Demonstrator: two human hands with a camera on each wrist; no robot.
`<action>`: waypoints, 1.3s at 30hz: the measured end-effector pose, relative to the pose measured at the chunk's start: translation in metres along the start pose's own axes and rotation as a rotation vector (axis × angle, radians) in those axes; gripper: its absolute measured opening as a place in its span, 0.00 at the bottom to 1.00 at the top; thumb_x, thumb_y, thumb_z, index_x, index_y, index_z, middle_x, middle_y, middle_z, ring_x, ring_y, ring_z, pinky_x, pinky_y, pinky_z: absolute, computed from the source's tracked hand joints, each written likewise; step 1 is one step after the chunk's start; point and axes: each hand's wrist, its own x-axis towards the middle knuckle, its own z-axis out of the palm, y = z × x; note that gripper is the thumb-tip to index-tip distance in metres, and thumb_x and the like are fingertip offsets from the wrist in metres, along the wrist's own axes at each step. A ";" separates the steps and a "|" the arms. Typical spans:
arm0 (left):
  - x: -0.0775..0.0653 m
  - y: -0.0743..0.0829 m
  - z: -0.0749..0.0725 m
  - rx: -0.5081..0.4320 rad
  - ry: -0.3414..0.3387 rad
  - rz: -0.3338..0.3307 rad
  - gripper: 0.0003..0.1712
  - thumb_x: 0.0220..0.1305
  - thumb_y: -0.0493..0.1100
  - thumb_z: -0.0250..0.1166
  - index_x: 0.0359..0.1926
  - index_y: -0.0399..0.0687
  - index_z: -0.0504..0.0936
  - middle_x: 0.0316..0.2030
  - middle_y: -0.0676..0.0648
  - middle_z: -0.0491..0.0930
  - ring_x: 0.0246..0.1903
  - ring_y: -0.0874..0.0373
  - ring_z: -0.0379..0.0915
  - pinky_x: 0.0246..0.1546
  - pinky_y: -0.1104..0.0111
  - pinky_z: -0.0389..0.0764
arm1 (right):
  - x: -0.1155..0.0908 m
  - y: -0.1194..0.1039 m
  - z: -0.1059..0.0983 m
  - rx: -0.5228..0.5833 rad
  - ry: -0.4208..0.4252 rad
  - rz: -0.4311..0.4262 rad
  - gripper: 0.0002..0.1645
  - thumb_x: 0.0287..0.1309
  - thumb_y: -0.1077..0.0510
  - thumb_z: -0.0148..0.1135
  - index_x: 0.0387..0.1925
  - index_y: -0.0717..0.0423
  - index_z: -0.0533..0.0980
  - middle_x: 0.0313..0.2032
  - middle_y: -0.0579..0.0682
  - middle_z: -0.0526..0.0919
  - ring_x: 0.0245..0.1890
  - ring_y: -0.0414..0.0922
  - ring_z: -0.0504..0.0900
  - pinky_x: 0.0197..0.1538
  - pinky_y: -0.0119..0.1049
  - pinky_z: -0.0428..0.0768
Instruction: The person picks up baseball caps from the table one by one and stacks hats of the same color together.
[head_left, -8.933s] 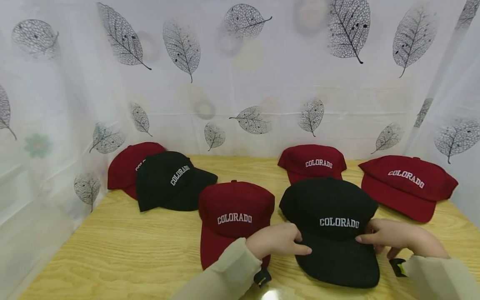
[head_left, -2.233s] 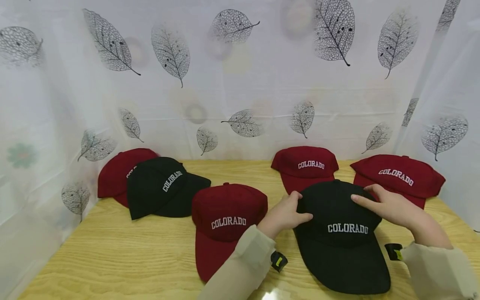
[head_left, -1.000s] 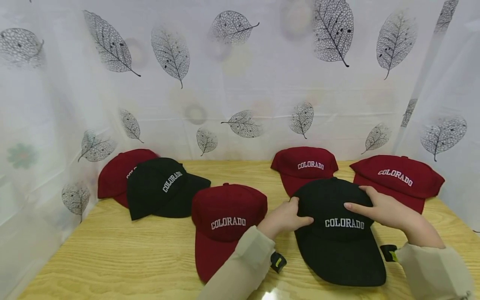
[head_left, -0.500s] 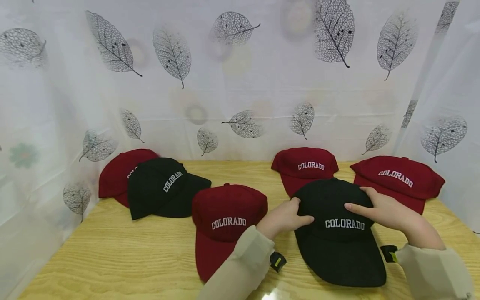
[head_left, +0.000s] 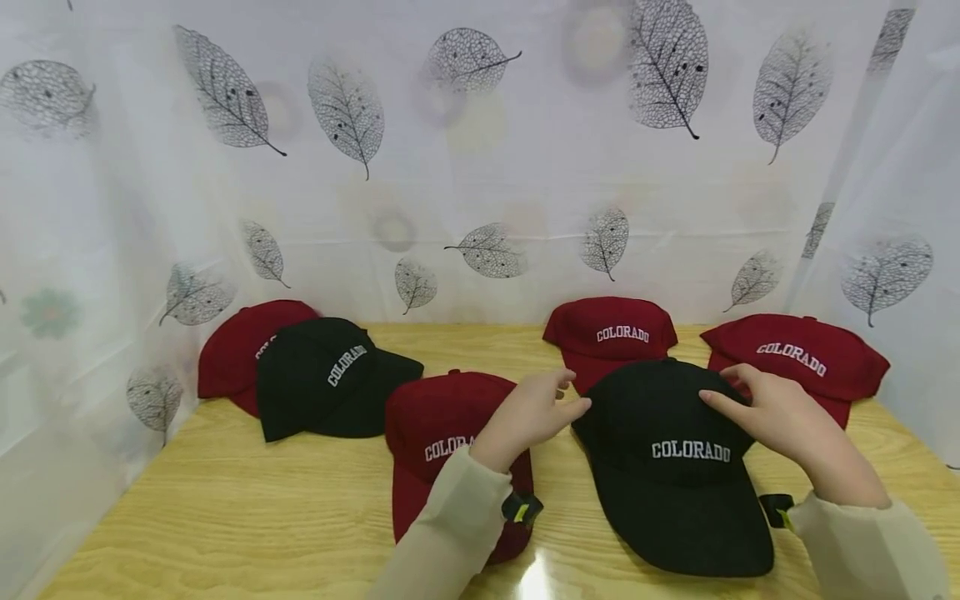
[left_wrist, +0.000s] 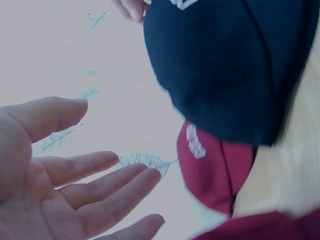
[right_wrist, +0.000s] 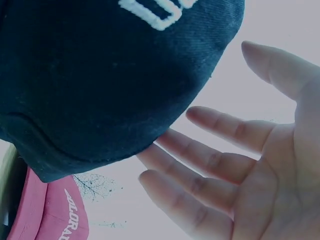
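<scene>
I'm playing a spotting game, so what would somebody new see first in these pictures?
Probably the black "COLORADO" baseball cap at the front right of the wood-grain table, between the person's left hand and right hand. Next might be the bright white curtain behind, printed with lacy dark leaves. The dark red baseball cap partly hidden by the left arm stands out too.

Glare on tabletop (head_left: pixel 285 492); wrist views bluish, washed-out.

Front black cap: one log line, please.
front black cap on table | left grip open, apart | right grip open, at cap's side
</scene>
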 end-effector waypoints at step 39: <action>-0.089 -0.170 -0.145 0.150 0.527 -0.207 0.17 0.60 0.41 0.55 0.45 0.29 0.73 0.41 0.33 0.75 0.42 0.43 0.70 0.43 0.54 0.70 | 0.001 -0.002 0.005 -0.022 0.009 -0.005 0.39 0.53 0.38 0.53 0.47 0.72 0.68 0.40 0.69 0.74 0.39 0.61 0.73 0.38 0.56 0.70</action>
